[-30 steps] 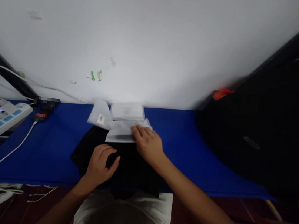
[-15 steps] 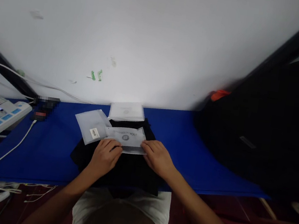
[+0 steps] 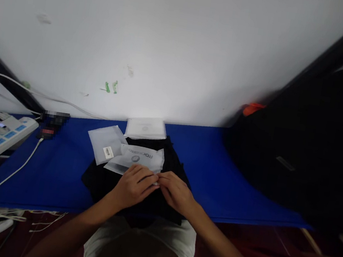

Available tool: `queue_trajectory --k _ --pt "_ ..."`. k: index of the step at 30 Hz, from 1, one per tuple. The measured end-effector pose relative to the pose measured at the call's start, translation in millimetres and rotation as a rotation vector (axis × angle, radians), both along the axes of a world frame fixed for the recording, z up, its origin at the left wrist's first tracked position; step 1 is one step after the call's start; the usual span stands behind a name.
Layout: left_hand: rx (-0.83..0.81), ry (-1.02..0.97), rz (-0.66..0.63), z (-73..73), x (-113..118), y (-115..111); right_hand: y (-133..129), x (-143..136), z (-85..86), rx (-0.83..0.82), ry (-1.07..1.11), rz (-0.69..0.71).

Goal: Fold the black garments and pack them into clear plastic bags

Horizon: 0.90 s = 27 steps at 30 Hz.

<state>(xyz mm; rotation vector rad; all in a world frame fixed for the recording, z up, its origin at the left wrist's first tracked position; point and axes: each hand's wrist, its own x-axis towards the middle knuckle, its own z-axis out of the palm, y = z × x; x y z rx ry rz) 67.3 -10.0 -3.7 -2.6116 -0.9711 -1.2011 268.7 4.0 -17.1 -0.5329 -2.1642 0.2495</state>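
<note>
A frosted plastic pouch (image 3: 141,157) with dark printed lettering and a round logo lies over folded black cloth (image 3: 160,202). My left hand (image 3: 137,185) has its fingers closed on the pouch's near edge. Touching it, my right hand (image 3: 175,191) pinches the near right corner of the same pouch, thumb and fingers together. To the left, a second frosted pouch (image 3: 102,139) with a barcode label (image 3: 108,152) lies partly under the first. A third frosted pouch (image 3: 146,128) rests behind, against the wall.
A blue surface (image 3: 215,178) runs along the white wall (image 3: 182,53). On the left stand a white power strip (image 3: 5,138) and white cables (image 3: 20,168). A large black item (image 3: 304,144) bulks at the right, with an orange piece (image 3: 253,109) beside it.
My hands have come together at the pouch's near right corner, the left one sliding rightward. The pouch has tilted, and its near edge is bent.
</note>
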Motion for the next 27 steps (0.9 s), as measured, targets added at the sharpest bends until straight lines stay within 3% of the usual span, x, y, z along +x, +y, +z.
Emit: queue_trajectory --k 9,19,27 --pt "0.105 -0.021 0.027 -2.7 2.2 -1.7 1.0 -0.4 -5.1 -0.029 -0.006 -0.003" --pt "0.167 0.026 0.141 3.3 -40.6 7.8 15.7 8.4 5.4 -0.031 0.023 -0.138" --pt "0.162 0.074 0.231 -6.3 -69.3 16.6 23.3 26.4 13.5 -0.008 0.087 -0.281"
